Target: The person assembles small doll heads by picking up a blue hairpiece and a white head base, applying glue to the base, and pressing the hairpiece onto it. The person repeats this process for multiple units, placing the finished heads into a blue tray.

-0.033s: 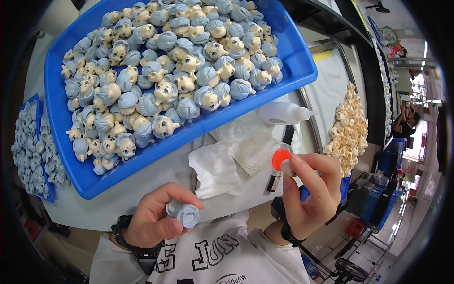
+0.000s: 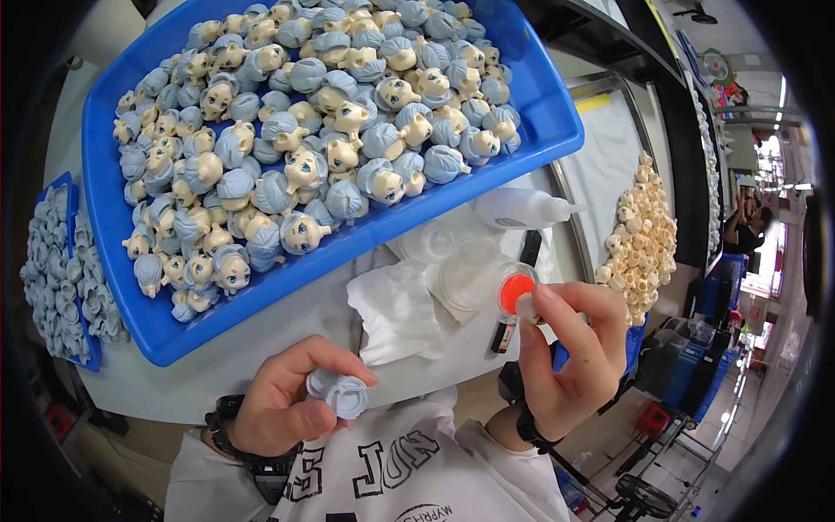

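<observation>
- A toy factory's assembly bench: a large blue tray brims with painted doll heads, pale faces under grey-blue hair.
- Left of the blue tray, a smaller tray carries rows of grey-blue hair pieces.
- Right of the blue tray, unpainted cream doll heads lie heaped in bulk.
- Just below the blue tray sit a squeeze bottle, a white cloth and a small dish of red paint.
- Beyond the tray's far right, another person works along the factory line.
</observation>
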Available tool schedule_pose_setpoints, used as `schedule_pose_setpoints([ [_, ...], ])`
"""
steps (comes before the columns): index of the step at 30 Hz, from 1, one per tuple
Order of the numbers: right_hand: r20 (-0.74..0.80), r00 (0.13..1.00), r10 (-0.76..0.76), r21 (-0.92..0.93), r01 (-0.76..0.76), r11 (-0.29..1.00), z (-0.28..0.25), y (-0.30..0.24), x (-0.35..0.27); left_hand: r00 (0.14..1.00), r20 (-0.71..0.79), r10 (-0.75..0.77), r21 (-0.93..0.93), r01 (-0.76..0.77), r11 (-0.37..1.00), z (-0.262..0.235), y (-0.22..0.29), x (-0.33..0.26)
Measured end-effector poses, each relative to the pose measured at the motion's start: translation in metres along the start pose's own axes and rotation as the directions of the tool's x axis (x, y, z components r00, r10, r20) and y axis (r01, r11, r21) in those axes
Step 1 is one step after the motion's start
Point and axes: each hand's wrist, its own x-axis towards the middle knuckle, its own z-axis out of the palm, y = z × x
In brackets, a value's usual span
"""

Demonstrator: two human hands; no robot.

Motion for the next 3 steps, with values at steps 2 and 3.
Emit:
schedule_pose_setpoints([
  [2,-0.003,1.0,0.012,-0.004,-0.012,1.0,0.0005,-0.0009,0.0001,0.999,-0.02,0.028,0.012,-0.028,1.0,0.003,-0.0004,0.0015],
  [3,-0.005,1.0,0.019,-0.008,-0.019,1.0,0.0007,-0.0013,-0.0004,1.0,-0.029,-0.006,0.005,0.007,1.0,0.0014,0.0,-0.0001],
])
